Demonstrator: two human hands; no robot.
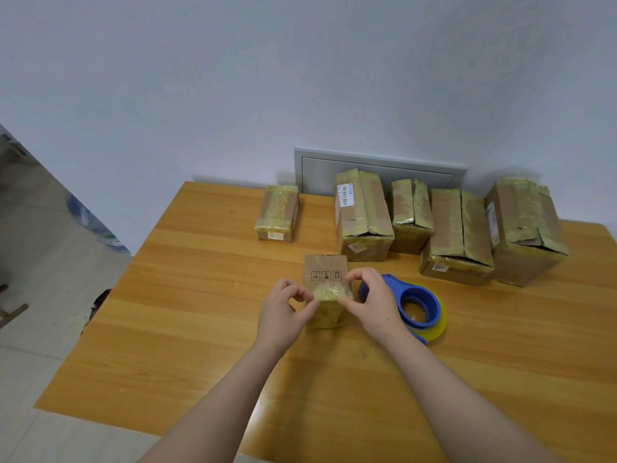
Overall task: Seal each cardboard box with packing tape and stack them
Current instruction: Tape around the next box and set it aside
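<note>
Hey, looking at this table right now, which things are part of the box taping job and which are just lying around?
Part of the job: small box, pinched by left hand and right hand; blue tape dispenser; five taped boxes at the back.
Just lying about: grey wall panel; blue bottle on the floor.

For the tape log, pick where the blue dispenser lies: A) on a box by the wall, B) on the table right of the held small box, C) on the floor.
B: the blue dispenser lies on the table, partly behind the right hand, right of the small box.
</note>
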